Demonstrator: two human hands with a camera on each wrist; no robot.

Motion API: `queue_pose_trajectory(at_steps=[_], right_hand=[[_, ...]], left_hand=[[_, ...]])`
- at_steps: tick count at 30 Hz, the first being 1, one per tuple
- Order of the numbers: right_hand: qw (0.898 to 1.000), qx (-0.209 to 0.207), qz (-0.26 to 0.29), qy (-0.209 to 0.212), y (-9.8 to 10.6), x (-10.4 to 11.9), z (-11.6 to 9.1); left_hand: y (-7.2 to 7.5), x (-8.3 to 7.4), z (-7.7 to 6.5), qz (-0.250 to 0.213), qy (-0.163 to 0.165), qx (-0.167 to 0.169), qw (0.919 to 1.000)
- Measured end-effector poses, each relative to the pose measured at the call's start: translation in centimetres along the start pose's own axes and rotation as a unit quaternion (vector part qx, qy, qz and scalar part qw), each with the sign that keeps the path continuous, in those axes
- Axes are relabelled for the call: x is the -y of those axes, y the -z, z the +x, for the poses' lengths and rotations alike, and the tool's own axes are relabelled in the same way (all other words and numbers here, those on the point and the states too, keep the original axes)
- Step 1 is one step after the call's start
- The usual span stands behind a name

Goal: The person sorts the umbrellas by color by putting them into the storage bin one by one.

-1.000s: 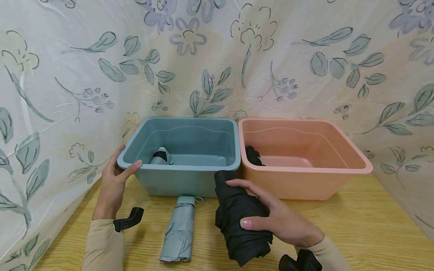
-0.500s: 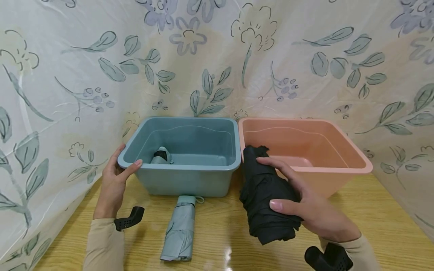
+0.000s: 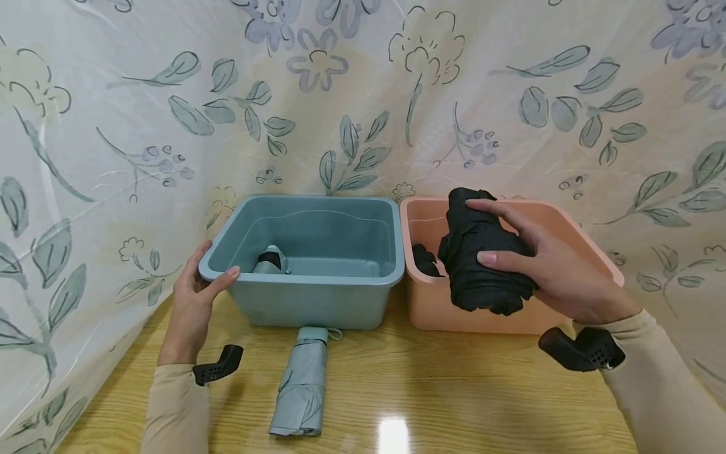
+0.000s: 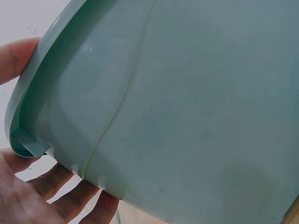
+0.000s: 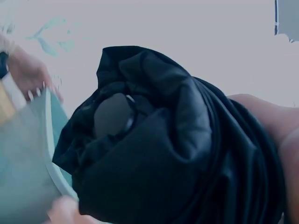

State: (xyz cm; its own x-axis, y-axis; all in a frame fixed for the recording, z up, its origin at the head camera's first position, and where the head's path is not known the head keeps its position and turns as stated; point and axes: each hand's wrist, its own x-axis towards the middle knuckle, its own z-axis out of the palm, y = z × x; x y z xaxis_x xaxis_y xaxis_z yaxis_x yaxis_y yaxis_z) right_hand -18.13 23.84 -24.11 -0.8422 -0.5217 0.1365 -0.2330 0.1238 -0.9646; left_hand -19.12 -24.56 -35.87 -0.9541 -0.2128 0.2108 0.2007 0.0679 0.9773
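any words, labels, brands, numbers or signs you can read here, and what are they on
None: no readable text shows in any view.
The blue bin, pink bin, held black umbrella and grey-blue umbrella show no lettering I can make out.
The backdrop shows only flower and leaf drawings.

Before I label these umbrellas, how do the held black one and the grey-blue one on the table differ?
The black umbrella is in the right hand; the grey-blue umbrella lies on the table. The black looks bulkier, the grey-blue slimmer. Both are folded.
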Motion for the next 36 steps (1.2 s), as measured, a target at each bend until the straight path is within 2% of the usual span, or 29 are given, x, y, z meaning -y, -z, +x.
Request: queue_pose_trajectory(at_steps=[5, 11, 16, 19, 21, 23, 27, 30, 36], right_hand=[[0.999, -0.015, -0.015, -0.039, 2.6, 0.3, 1.8], [0.992, -0.034, -0.066, -0.102, 4.8, -0.6, 4.3], [0.984, -0.015, -0.088, -0.153, 5.9, -2.2, 6.4], [0.978, 0.018, -0.115, -0.175, 6.1, -3.1, 7.7], [0.971, 0.040, -0.154, -0.177, 6.0, -3.7, 8.6], [0.962, 0.056, -0.211, -0.164, 5.9, -4.2, 9.5], [0.947, 0.072, -0.274, -0.150, 5.5, -5.1, 11.1], [0.949, 0.088, -0.253, -0.166, 5.0, -5.8, 11.8], [0.945, 0.118, -0.242, -0.184, 4.5, -6.7, 12.6]], left_hand=[[0.0, 0.0, 0.0, 0.002, 0.002, 0.001, 1.0000], [-0.1, 0.0, 0.0, 0.002, 0.002, 0.000, 1.0000], [-0.1, 0.0, 0.0, 0.005, 0.001, -0.001, 1.0000], [-0.1, 0.0, 0.0, 0.006, 0.001, -0.003, 1.0000], [-0.1, 0.0, 0.1, 0.008, 0.001, -0.004, 1.0000], [-0.1, 0.1, 0.1, 0.009, 0.001, -0.005, 0.9999], [-0.1, 0.1, 0.2, 0.009, 0.001, -0.004, 1.0000], [-0.1, 0.2, 0.2, 0.008, 0.001, -0.003, 1.0000], [0.0, 0.2, 0.2, 0.005, 0.002, -0.001, 1.0000]])
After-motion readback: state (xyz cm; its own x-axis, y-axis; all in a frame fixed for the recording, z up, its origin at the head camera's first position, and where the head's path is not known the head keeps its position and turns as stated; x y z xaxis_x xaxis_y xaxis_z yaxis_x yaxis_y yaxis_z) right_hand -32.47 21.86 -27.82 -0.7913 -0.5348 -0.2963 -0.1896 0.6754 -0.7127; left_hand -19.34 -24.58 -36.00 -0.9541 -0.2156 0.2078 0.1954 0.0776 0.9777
